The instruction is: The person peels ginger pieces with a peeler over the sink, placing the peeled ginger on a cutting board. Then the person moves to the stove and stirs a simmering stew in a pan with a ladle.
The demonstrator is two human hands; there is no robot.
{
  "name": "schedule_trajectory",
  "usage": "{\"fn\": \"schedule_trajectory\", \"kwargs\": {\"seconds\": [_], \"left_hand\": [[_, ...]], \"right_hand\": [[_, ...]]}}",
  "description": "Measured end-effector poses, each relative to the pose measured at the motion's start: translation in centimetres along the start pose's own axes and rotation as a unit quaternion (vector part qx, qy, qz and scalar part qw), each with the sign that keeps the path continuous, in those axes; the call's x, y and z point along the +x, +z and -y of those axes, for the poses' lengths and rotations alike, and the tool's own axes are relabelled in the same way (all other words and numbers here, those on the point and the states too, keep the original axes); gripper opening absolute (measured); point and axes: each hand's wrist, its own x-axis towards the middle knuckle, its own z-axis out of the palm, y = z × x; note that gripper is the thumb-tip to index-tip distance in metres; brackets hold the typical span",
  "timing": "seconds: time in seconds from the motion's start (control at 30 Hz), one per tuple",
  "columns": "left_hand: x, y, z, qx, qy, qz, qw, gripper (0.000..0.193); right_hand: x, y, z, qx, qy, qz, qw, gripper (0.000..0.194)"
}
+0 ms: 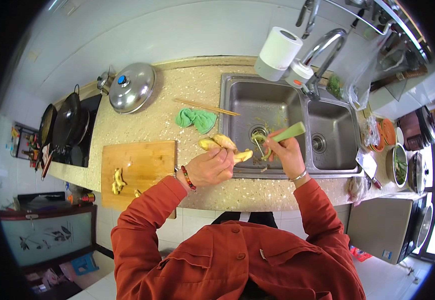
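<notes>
My left hand (214,165) grips a knobbly ginger root (224,142), its pale peeled flesh showing, at the left side of the large steel sink basin (236,112). In my right hand (285,153) is a peeler with a light green handle (288,132). Its blade end points down to the left, over the basin and a little apart from the ginger. Bits of peel lie scattered on the basin floor around the drain (258,131). Smaller ginger pieces (117,182) rest on the wooden cutting board (146,161) to the left.
A green cloth (196,119) and wooden chopsticks (206,106) lie left of the sink, the chopsticks crossing its rim. Behind are a domed steel lid (132,88) and the faucet (324,41). A cleaver (367,165) and a bowl of green vegetables (400,165) sit at right.
</notes>
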Motion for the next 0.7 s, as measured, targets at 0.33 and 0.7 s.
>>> {"fn": "schedule_trajectory", "kwargs": {"seconds": [0.33,0.7], "left_hand": [[2.8,0.1,0.6,-0.005,0.108,-0.013,0.994,0.019],[6.6,-1.1,-1.5,-0.014,0.001,0.021,1.000,0.026]], "right_hand": [[-2.1,-1.6,3.7,-0.091,-0.020,0.006,0.996,0.022],[-2.7,-2.4,8.6,-0.109,-0.004,0.111,0.988,0.020]]}}
